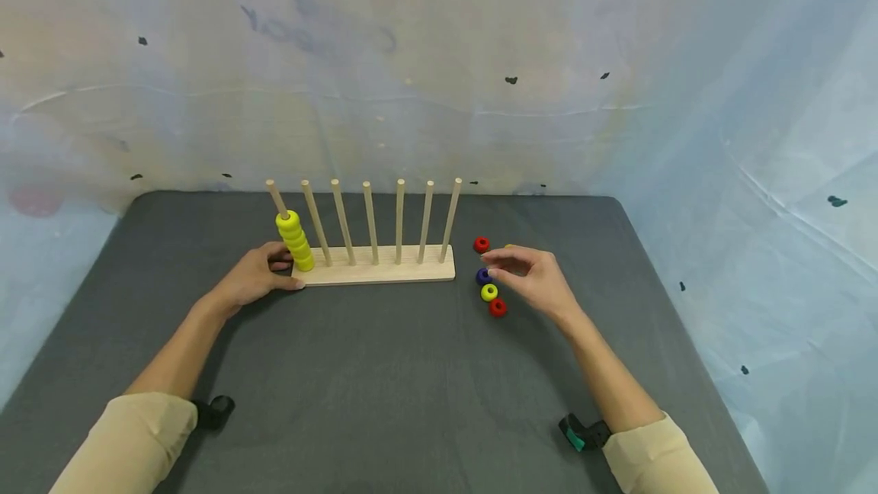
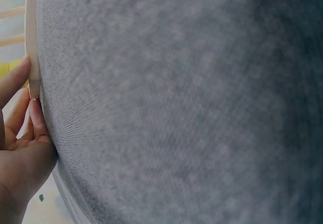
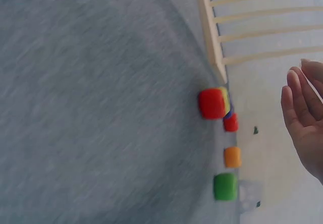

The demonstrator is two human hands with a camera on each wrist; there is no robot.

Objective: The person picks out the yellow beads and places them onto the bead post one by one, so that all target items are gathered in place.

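Loose beads [image 1: 489, 292] lie partly hidden beneath the right hand [image 1: 531, 274].

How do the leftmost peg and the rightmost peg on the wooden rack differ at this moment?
The leftmost peg carries a stack of yellow rings covering its lower part; the rightmost peg is bare. The left hand rests at the base beside the leftmost peg, while the right hand hovers beyond the rightmost peg, over loose rings. Both are plain wood, standing on the same base.
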